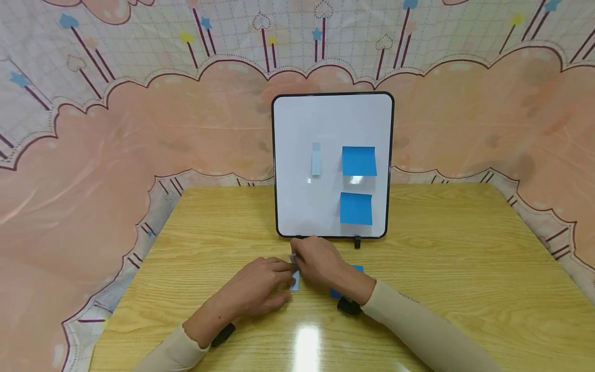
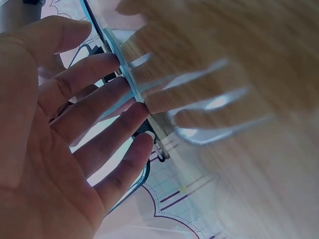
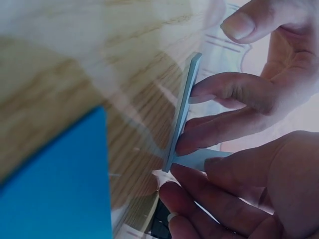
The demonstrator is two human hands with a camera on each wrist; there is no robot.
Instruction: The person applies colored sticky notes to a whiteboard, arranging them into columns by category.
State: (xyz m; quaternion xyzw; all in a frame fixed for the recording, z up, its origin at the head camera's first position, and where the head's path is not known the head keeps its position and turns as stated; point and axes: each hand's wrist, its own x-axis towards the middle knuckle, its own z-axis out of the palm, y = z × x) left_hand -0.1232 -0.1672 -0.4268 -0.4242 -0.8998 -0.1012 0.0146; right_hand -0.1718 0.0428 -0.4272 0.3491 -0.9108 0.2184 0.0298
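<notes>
A narrow pad of pale blue sticky notes (image 1: 295,283) lies on the table between the two hands. My left hand (image 1: 260,284) rests its fingertips on the pad (image 3: 183,114), fingers extended and thumb held apart. At the pad's far end, my right hand (image 1: 321,261) pinches the top pale blue sticky note (image 3: 192,159) between thumb and fingers. That note stands away from the pad there. Partly hidden under the right wrist is a wider blue sticky note pad (image 1: 335,293), also seen close up in the right wrist view.
Beyond the hands a black-framed whiteboard (image 1: 307,206) stands upright on small black feet (image 1: 357,243). It bears one pale blue strip note (image 1: 316,161) and two blue sticky notes, an upper note (image 1: 359,161) and a lower note (image 1: 356,208). A patterned curtain (image 1: 209,129) surrounds the wooden table (image 1: 446,248).
</notes>
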